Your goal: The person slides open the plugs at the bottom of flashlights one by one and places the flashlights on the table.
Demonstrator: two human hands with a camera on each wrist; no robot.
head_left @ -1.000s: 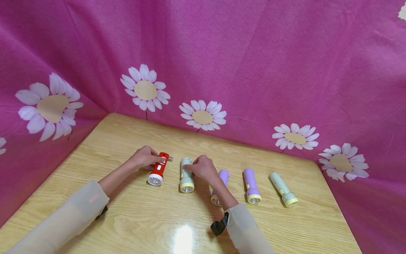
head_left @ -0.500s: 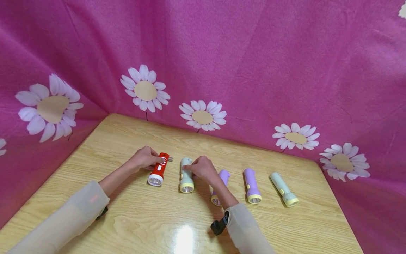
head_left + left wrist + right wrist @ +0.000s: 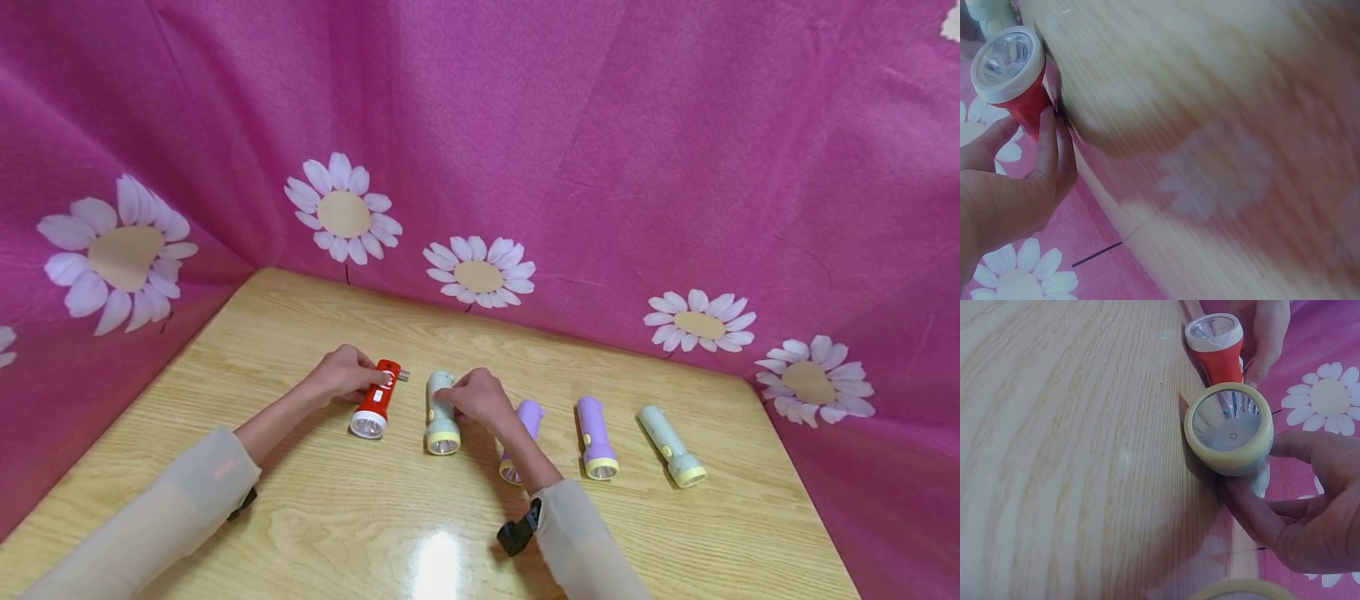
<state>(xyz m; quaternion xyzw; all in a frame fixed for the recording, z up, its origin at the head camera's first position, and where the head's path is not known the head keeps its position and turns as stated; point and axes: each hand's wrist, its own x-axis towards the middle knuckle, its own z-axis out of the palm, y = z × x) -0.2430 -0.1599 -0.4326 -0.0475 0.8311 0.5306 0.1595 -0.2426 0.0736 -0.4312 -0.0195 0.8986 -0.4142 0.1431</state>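
A red flashlight (image 3: 379, 400) with a white head lies on the wooden table, lens toward me and a metal plug poking out at its far right side. My left hand (image 3: 343, 372) pinches its body between thumb and fingers, as the left wrist view confirms on the red flashlight (image 3: 1030, 107). Just right of it lies a pale green flashlight (image 3: 442, 423) with a yellow rim. My right hand (image 3: 482, 396) grips that one from its right side. In the right wrist view, the thumb and fingers sit either side of the green flashlight (image 3: 1229, 428), behind its head.
A purple flashlight (image 3: 530, 413) lies partly hidden under my right forearm. Farther right are another purple flashlight (image 3: 592, 435) and a second pale green flashlight (image 3: 670, 446). Magenta cloth (image 3: 585, 167) with white daisies rises behind and beside the table (image 3: 337, 517).
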